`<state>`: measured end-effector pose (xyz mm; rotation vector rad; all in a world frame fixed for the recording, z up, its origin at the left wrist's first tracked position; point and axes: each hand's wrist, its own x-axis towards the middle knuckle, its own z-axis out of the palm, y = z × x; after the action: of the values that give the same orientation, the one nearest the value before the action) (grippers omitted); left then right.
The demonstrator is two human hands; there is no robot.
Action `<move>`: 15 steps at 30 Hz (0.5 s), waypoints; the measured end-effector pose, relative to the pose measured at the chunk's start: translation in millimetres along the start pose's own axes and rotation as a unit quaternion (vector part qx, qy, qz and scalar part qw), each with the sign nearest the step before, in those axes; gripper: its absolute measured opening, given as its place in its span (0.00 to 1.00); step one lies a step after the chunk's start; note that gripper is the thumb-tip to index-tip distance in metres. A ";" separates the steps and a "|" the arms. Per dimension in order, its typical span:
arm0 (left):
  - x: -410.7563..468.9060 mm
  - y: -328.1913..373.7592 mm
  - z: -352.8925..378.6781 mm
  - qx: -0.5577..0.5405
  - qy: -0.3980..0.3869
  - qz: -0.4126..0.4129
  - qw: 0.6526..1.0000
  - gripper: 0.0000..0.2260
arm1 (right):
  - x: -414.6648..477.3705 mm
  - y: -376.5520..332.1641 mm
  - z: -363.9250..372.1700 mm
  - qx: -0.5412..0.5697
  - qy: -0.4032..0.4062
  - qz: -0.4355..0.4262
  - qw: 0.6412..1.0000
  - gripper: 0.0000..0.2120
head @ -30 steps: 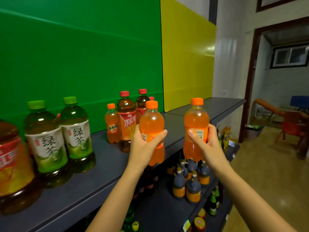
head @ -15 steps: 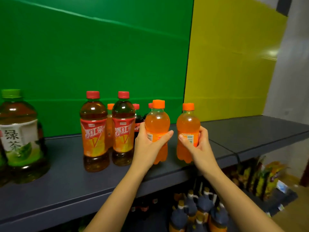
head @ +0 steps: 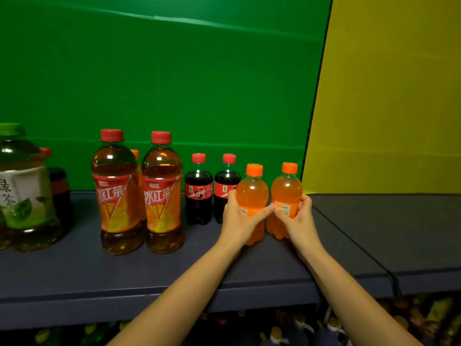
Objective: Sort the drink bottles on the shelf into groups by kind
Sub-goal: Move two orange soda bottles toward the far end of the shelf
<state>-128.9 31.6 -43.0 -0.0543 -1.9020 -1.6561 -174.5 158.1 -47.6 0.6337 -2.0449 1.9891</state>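
Both orange soda bottles have come down from mid-air in front of the shelf (head: 74, 275) to its surface. A second ago I held them clear of the edge; now they stand, or very nearly stand, side by side at the right end of the row. I cannot confirm that the bases are fully seated. In my judgement the placing step is almost complete, and the orange group is forming beside the colas.

My left hand (head: 239, 221) is wrapped around the left orange soda bottle (head: 252, 193), thumb across the front, fingers closed on the body. My right hand (head: 296, 218) is clamped on the right orange soda bottle (head: 287, 188) the same way — the two thumbs almost meet between the bottles.

Appearance: small clear plastic bottles, bright orange liquid, orange screw caps, a narrow label at the waist. Both are upright.

Position in the row — just left of them stand two small cola bottles (head: 198, 191), then two taller iced black tea bottles (head: 162, 193) with red caps, then a large green tea bottle (head: 22, 191) at the far left.
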 end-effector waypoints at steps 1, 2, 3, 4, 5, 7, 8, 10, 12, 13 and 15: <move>2.7 -1.9 0.6 0.006 0.003 -0.002 1.000 0.27 | 2.9 1.7 0.1 0.000 -0.001 0.002 1.000 0.29; 5.4 -3.6 0.8 0.016 0.004 -0.006 1.000 0.27 | 5.7 3.1 0.4 0.003 -0.004 0.005 1.000 0.30; 7.5 -4.3 1.1 0.024 0.003 -0.008 1.000 0.28 | 7.8 4.0 0.7 0.006 -0.007 0.007 1.000 0.30; 9.2 -5.7 1.6 0.033 0.003 -0.010 0.999 0.29 | 9.5 4.8 1.4 0.006 -0.010 0.007 1.000 0.30; 10.6 -7.4 2.1 0.043 0.002 -0.012 0.999 0.30 | 10.6 6.1 2.4 0.001 -0.011 0.007 1.000 0.31; 10.7 -8.9 3.6 0.073 0.006 -0.018 0.997 0.31 | 11.1 8.6 3.1 -0.022 -0.007 0.009 1.000 0.32; 9.6 -8.0 4.0 0.084 0.008 -0.023 0.996 0.32 | 10.9 8.9 3.0 -0.032 -0.006 0.010 0.999 0.33; 6.9 -5.6 2.1 0.104 0.009 -0.035 0.994 0.35 | 9.3 8.5 0.9 -0.056 0.004 0.010 0.998 0.37; 2.4 -1.3 -3.3 0.120 -0.003 -0.044 0.992 0.40 | 4.5 4.0 -1.8 -0.097 0.035 -0.004 0.995 0.43; -1.6 2.1 -7.6 0.125 -0.012 -0.043 0.991 0.40 | 0.4 -1.2 -3.2 -0.119 0.056 -0.019 0.991 0.44; -15.5 13.7 -22.1 0.155 -0.014 -0.021 0.988 0.32 | -10.2 -15.0 -3.9 -0.142 0.093 -0.069 0.983 0.39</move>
<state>-101.5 19.9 -37.4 0.0880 -2.1736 -1.3722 -159.2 163.6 -38.5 0.4944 -2.0566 1.5768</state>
